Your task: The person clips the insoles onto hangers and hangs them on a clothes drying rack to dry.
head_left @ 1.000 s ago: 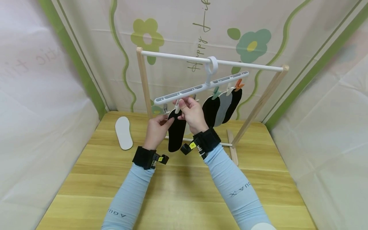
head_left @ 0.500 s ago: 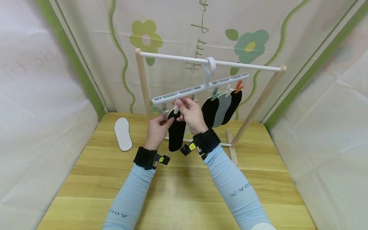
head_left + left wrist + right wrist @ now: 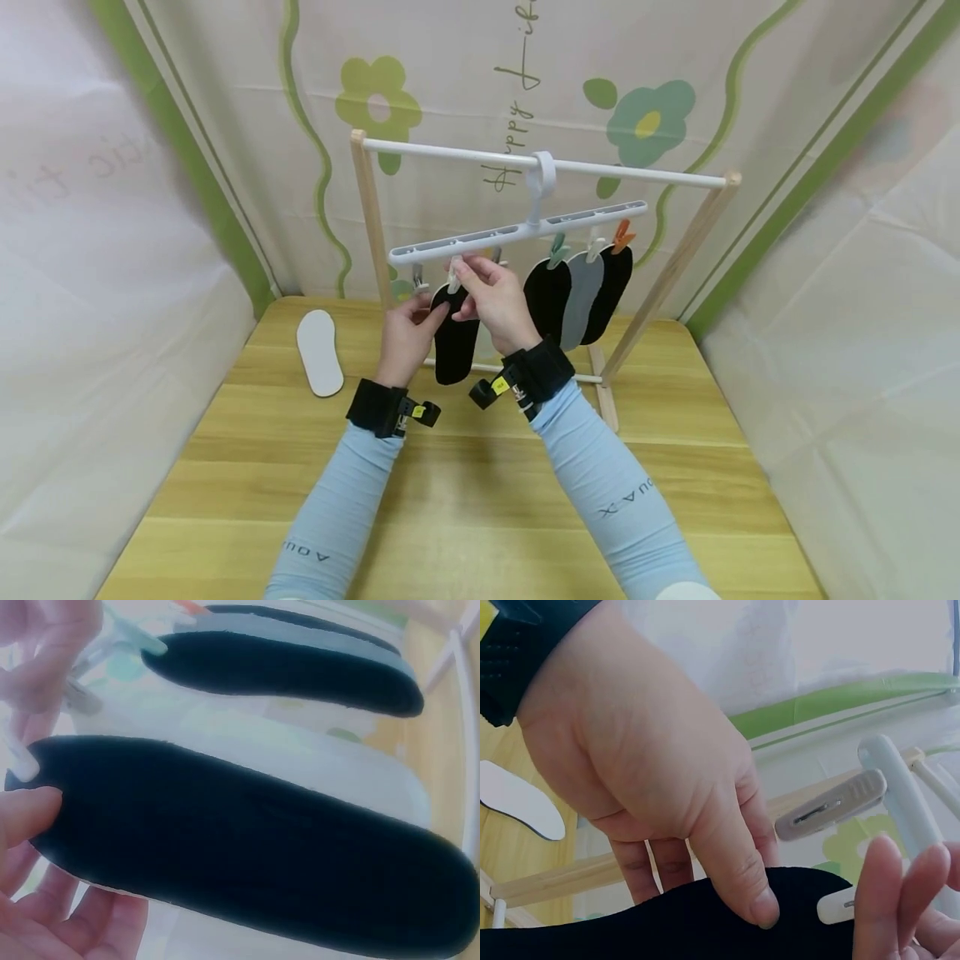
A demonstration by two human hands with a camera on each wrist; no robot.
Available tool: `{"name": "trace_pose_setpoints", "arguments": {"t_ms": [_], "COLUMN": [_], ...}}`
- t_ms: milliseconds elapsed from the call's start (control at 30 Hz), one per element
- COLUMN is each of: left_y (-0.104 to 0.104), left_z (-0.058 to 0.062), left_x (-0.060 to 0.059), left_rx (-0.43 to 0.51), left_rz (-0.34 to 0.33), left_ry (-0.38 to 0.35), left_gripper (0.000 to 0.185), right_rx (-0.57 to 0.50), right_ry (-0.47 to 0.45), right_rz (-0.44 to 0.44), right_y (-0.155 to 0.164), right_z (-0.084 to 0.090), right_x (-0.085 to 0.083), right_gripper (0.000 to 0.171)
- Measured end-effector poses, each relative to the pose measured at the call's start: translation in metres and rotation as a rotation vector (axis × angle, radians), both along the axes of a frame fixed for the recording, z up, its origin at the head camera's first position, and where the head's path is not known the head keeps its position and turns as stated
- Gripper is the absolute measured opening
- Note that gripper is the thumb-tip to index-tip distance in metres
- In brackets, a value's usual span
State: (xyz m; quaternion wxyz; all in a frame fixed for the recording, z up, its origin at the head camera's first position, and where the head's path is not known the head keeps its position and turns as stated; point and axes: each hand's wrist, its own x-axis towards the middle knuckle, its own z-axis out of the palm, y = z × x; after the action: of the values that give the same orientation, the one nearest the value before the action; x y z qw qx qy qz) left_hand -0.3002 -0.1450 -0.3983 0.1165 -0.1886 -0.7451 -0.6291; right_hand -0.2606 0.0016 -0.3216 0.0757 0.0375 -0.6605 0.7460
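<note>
My left hand (image 3: 405, 346) pinches a black insole (image 3: 456, 346) near its upper end, thumb on the dark face and fingers behind. My right hand (image 3: 501, 304) pinches a white clothespin (image 3: 453, 279) under the left half of a white hanger (image 3: 517, 232). In the left wrist view this clothespin's tip (image 3: 22, 761) lies over the insole's end. A grey clothespin (image 3: 832, 804) hangs beside it in the right wrist view. Behind my right hand, a paler insole (image 3: 485, 343) is mostly hidden.
Green, white and orange clothespins (image 3: 622, 237) hold black and grey insoles (image 3: 581, 300) on the hanger's right half. The hanger hooks over the white rod (image 3: 630, 168) of a wooden-legged rack (image 3: 671, 279). A white insole (image 3: 320, 352) lies on the table (image 3: 247, 467) at left.
The hanger tilts less, its right end lower than before. The insoles on its right half have dropped a little. Both hands keep their hold with small shifts.
</note>
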Motion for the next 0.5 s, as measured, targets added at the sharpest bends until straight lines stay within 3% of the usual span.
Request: {"name": "trace_pose_setpoints", "arguments": {"t_ms": [200,500], "left_y": [0.001,0.0], "left_z": [0.002,0.003], "left_x": [-0.002,-0.006], "left_rx": [-0.008,-0.003], "left_rz": [-0.002,0.002], "left_ry": [0.01,0.02], "left_gripper": [0.028,0.026], "right_rx": [0.037,0.214], "right_ry": [0.011,0.188], "right_rz": [-0.02,-0.04], "right_y": [0.005,0.02], "right_z": [0.002,0.0], "right_x": [0.009,0.035], "right_gripper": [0.041,0.044]}}
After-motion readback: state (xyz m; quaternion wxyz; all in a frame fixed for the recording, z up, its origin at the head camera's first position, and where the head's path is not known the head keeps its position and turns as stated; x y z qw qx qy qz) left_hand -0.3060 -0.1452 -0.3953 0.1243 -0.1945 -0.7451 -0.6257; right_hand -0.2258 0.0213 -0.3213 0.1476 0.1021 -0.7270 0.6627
